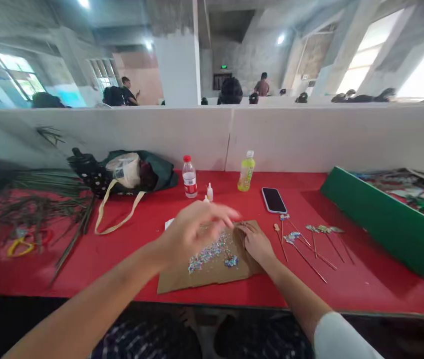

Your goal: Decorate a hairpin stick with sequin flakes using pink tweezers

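Lying at left: long dark stems (84,219) and a dark bag (164,169) on the red worktop (122,269).
Left hand (197,227): blurred, above the cardboard, fingers partly stretched; whether anything sits in it, I cannot tell.
Cardboard sheet (180,282): flat on the worktop before the person; likely light and fairly stiff, best steadied by a bare edge.
Loose flakes (202,258): scattered across the cardboard's middle; probably almost weightless, easily spilled by a tilt.
Flake cluster (231,261): on the cardboard, right of most loose flakes; probably fragile, better not pinched on its glittering surface.
Right hand (259,245): at the sheet's upper right, fingers bent; its grip is unclear.
Tipped sticks (308,262): right of the sheet; likely light and brittle, best held by the bare shaft.
Green box (384,224): far right.
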{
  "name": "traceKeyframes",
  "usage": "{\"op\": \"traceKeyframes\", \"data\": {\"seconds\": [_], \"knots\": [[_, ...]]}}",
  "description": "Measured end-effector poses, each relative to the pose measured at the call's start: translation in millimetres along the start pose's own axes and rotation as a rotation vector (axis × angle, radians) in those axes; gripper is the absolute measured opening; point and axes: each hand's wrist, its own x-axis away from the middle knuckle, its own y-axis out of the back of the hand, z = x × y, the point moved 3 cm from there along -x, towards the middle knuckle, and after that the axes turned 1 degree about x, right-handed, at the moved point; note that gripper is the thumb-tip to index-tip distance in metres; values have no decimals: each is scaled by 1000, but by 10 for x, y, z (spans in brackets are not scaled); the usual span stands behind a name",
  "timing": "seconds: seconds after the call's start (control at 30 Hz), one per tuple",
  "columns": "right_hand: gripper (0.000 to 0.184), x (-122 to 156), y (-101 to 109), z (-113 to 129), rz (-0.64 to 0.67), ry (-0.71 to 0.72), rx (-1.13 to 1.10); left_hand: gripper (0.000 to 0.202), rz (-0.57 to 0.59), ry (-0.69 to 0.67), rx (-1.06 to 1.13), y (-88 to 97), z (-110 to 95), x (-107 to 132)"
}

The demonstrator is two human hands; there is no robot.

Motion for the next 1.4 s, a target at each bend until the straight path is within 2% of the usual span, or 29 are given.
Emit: {"op": "traceKeyframes", "data": {"seconds": [0.07, 0.1, 0.17, 0.3, 0.4, 0.57, 0.7, 0.77, 0.83, 0.93, 1.07, 1.13, 1.2, 1.27, 1.33, 1.4], "knots": [[48, 0, -26, -31, -8, -9, 5, 11, -260, 194, 142, 308, 482, -184], [48, 0, -38, -45, -12, -11, 7, 11, -369, 349, 269, 433, 722, -244], [49, 1, -57, -65, -21, -14, 9, 18, -511, 549, 448, 609, 1097, -306], [48, -2, -71, -79, -32, -5, 10, 25, -496, 558, 425, 730, 1467, -332], [49, -11, -76, -86, -30, -2, 11, 30, -453, 537, 325, 715, 1646, -324], [48, -23, -91, -105, -28, -15, 5, 29, -364, 525, 18, 724, 1955, -306], [48, -23, -92, -102, -23, -11, 1, 26, -263, 518, -172, 807, 2134, -313], [48, -23, -89, -95, -18, -15, 3, 20, -253, 501, -249, 886, 2204, -340], [48, -23, -86, -86, -11, -20, 7, 14, -301, 486, -344, 988, 2277, -374], [49, -27, -81, -71, -5, -26, 14, 24, -428, 483, -477, 1141, 2407, -434], [48, -36, -74, -62, -24, -22, 4, 24, -620, 460, -538, 1300, 2561, -628], [48, -40, -75, -61, -25, -22, -6, 42, -682, 411, -523, 1365, 2593, -824], [48, -44, -80, -63, -18, -30, -8, 67, -702, 355, -501, 1423, 2594, -1071], [48, -50, -82, -65, -14, -42, -6, 84, -700, 330, -481, 1468, 2586, -1317], [49, -55, -76, -66, -11, -56, 1, 86, -694, 345, -465, 1483, 2587, -1510], [51, -57, -66, -66, 3, -62, 12, 76, -688, 388, -464, 1468, 2594, -1614]]}}
